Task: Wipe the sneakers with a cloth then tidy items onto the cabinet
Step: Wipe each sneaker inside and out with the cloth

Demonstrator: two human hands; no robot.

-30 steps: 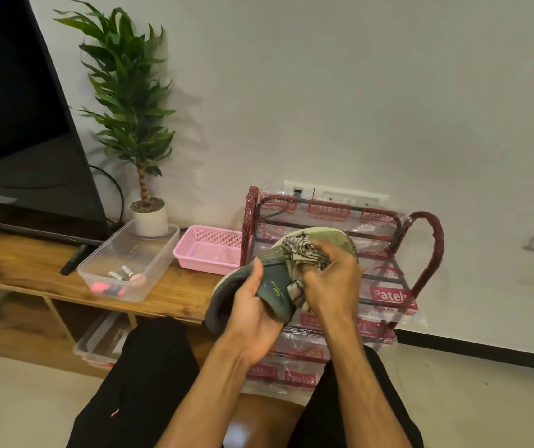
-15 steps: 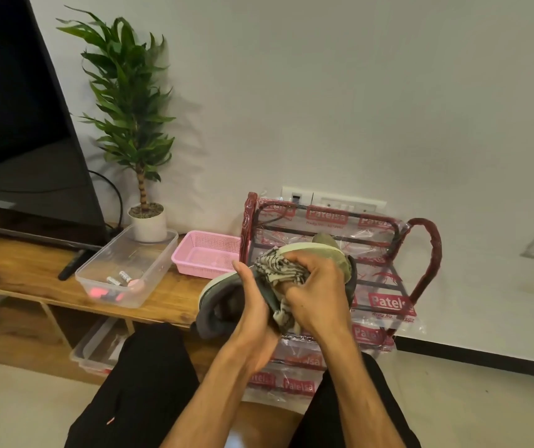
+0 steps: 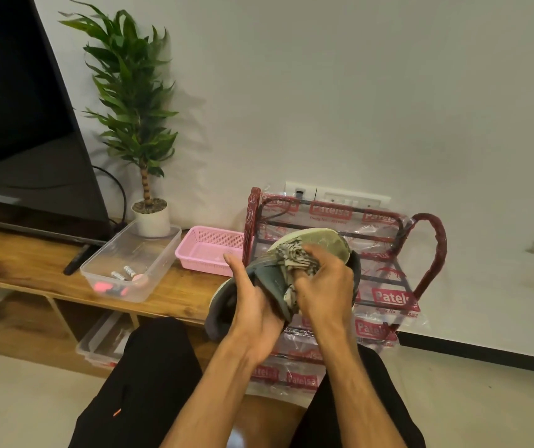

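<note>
Before the rack [image 3: 431, 253], the left hand [image 3: 252, 307] grips the sneaker [image 3: 321, 241] by its grey upper, pale sole turned toward the rack. The right hand [image 3: 325, 286] clutches a patterned cloth [image 3: 293, 257], bunched against the sneaker's side near the sole. Left of the rack, on the bench [image 3: 17, 263], sit a pink basket [image 3: 209, 250], then a clear tub [image 3: 131, 253] holding small items, then a potted plant [image 3: 136, 101].
</note>
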